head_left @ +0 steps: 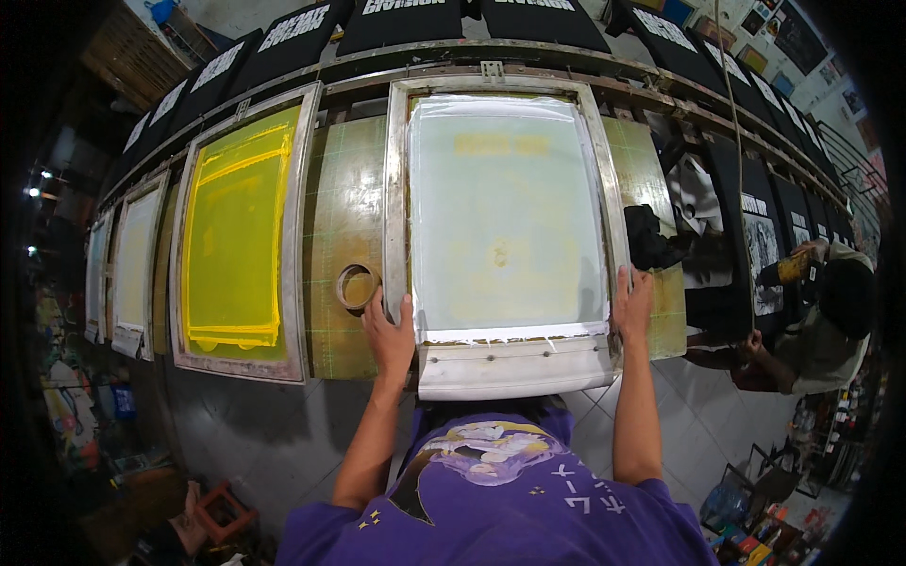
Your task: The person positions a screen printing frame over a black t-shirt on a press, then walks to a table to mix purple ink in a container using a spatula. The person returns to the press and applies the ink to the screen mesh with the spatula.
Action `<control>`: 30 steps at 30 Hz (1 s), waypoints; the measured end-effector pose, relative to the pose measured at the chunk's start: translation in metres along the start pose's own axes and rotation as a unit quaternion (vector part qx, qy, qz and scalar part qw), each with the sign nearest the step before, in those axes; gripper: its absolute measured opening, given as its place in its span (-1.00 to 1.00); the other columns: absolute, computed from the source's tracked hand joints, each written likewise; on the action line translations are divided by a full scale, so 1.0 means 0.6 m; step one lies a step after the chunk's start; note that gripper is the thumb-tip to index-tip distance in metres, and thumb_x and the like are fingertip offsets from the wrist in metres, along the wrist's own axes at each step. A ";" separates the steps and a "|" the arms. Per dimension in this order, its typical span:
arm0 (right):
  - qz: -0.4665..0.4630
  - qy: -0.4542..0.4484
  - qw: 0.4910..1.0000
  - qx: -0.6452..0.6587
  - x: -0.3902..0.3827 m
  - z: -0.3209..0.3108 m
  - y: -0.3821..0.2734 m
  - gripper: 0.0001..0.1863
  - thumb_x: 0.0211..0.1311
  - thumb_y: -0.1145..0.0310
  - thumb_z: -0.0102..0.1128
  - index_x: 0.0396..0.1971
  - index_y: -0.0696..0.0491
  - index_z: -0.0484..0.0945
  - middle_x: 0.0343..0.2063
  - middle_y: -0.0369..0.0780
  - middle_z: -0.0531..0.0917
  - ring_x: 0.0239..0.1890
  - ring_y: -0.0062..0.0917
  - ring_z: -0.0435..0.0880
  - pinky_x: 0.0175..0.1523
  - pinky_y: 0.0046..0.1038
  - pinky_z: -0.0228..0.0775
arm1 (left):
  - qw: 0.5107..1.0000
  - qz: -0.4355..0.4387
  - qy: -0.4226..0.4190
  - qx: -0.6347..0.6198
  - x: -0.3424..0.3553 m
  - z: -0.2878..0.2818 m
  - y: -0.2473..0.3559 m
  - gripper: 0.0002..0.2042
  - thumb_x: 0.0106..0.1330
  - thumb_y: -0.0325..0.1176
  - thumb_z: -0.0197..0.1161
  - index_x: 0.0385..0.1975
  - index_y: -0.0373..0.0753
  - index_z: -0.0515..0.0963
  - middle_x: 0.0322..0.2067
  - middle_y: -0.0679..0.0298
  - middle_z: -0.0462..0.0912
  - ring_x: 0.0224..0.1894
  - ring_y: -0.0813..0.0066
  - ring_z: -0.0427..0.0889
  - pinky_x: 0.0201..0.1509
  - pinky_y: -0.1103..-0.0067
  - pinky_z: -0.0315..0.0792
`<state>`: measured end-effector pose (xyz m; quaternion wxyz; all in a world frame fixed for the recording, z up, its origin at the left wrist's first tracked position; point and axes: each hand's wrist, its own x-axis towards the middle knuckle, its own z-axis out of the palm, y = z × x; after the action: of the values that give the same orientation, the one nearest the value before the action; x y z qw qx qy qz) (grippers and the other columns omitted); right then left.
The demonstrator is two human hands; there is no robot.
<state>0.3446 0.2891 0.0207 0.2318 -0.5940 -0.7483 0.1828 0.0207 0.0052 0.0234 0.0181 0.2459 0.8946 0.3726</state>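
In front of me lies a silk-screen printing frame (pixel 400 189) with a worn, pale rim. Its mesh (pixel 510 208) looks whitish-green with faint yellowish areas, and white ink borders it. My left hand (pixel 390 338) is closed around the lower left side of the frame. On the lower right side, my right hand (pixel 633 304) grips the rim with its fingers pointing away from me. A brown roll of tape (pixel 343 286) stands just left of my left hand. Pale sheeting (pixel 510 373) hangs along the frame's near edge.
To the left rests another screen frame (pixel 293 236) with yellow ink; more screens stand beyond it. A black cloth (pixel 649 241) lies right of my frame. Printed black shirts (pixel 401 28) line the far rack. At right, a person (pixel 830 311) holds a yellow-and-black tool (pixel 786 269).
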 end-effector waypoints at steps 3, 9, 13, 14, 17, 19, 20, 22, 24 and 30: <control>-0.060 -0.020 0.998 0.019 0.017 -0.009 -0.011 -0.35 0.49 -0.09 -0.03 0.17 0.24 0.51 0.04 0.15 0.50 0.10 0.05 0.52 0.23 -0.11 0.33 | 1.000 0.004 -0.012 0.013 0.034 0.004 0.061 -0.31 0.43 0.04 0.20 0.28 -0.49 0.33 0.18 -0.22 0.48 0.22 -0.24 0.40 0.33 0.12 0.26; 0.070 -0.085 0.991 0.071 0.054 -0.016 -0.029 -0.21 0.39 -0.26 0.02 -0.02 0.34 0.54 -0.06 0.19 0.60 0.07 0.06 0.57 0.19 -0.10 0.35 | 0.987 -0.110 -0.001 0.119 0.104 0.058 0.061 -0.15 0.38 0.29 0.07 0.23 -0.57 0.38 0.17 -0.38 0.46 0.23 -0.31 0.44 0.33 0.13 0.30; 0.122 -0.101 0.975 0.156 0.057 -0.026 -0.010 -0.28 0.39 -0.21 0.09 -0.06 0.30 0.53 -0.17 0.08 0.66 -0.09 -0.08 0.63 0.08 -0.19 0.42 | 0.983 -0.134 -0.012 0.127 0.127 0.043 0.108 -0.12 0.36 0.36 0.02 0.07 -0.60 0.52 0.02 -0.36 0.58 0.10 -0.28 0.56 0.23 0.14 0.40; 0.130 -0.112 0.966 0.194 0.056 -0.027 -0.007 -0.29 0.40 -0.20 0.09 -0.05 0.29 0.53 -0.18 0.06 0.66 -0.11 -0.12 0.63 0.06 -0.21 0.42 | 0.982 -0.130 0.032 0.133 0.125 0.035 0.098 -0.10 0.36 0.38 -0.02 0.00 -0.60 0.57 -0.03 -0.34 0.61 0.09 -0.25 0.57 0.20 0.13 0.42; 0.139 -0.138 0.937 0.290 0.042 -0.040 -0.008 -0.34 0.44 -0.15 0.09 -0.01 0.28 0.51 -0.16 -0.01 0.65 -0.09 -0.27 0.60 0.08 -0.29 0.40 | 0.986 -0.134 0.034 0.096 0.152 0.015 0.006 -0.10 0.35 0.39 -0.01 0.00 -0.62 0.56 -0.01 -0.34 0.61 0.10 -0.24 0.57 0.22 0.15 0.40; 0.142 -0.136 0.916 0.350 0.015 -0.047 -0.002 -0.37 0.48 -0.10 0.06 0.03 0.28 0.49 -0.12 -0.05 0.63 -0.05 -0.36 0.56 0.11 -0.33 0.37 | 0.985 -0.168 0.009 0.035 0.150 -0.013 0.075 -0.05 0.34 0.44 -0.08 0.10 -0.58 0.52 0.08 -0.34 0.55 0.19 -0.25 0.51 0.29 0.17 0.35; 0.132 -0.142 0.901 0.388 -0.007 -0.046 -0.010 -0.39 0.49 -0.07 0.05 0.04 0.28 0.48 -0.10 -0.07 0.62 -0.03 -0.39 0.54 0.13 -0.35 0.35 | 0.979 -0.194 -0.033 0.043 0.161 -0.055 0.062 -0.03 0.33 0.46 -0.10 0.13 -0.57 0.50 0.12 -0.34 0.53 0.22 -0.25 0.48 0.31 0.19 0.32; 0.135 -0.123 0.861 0.475 -0.060 -0.059 -0.065 -0.45 0.54 0.01 0.01 0.10 0.27 0.45 -0.06 -0.13 0.57 0.04 -0.49 0.48 0.18 -0.40 0.29 | 0.972 -0.219 -0.067 0.055 0.186 -0.122 0.030 0.01 0.32 0.49 -0.16 0.18 -0.58 0.45 0.17 -0.35 0.48 0.28 -0.25 0.43 0.36 0.21 0.28; 0.093 -0.164 0.851 0.490 -0.120 -0.073 -0.103 -0.48 0.55 0.03 0.00 0.11 0.25 0.44 -0.06 -0.14 0.57 -0.01 -0.51 0.50 0.16 -0.43 0.32 | 0.973 -0.216 -0.039 0.070 0.199 -0.183 0.010 0.05 0.31 0.52 -0.19 0.21 -0.59 0.41 0.22 -0.37 0.43 0.33 -0.24 0.37 0.39 0.24 0.25; -0.095 -0.537 0.700 0.461 -0.260 -0.126 -0.076 -0.49 0.55 0.06 -0.02 0.20 0.19 0.38 -0.03 -0.11 0.58 -0.13 -0.50 0.59 0.02 -0.46 0.44 | 0.944 -0.259 0.057 0.198 0.145 -0.418 -0.026 0.07 0.29 0.54 -0.21 0.24 -0.59 0.38 0.23 -0.38 0.41 0.38 -0.18 0.33 0.42 0.27 0.21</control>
<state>0.3797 0.1264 0.0879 0.0517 -0.1391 -0.6204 0.7701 -0.1165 -0.1296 0.2066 0.0143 -0.0175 0.9827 0.1839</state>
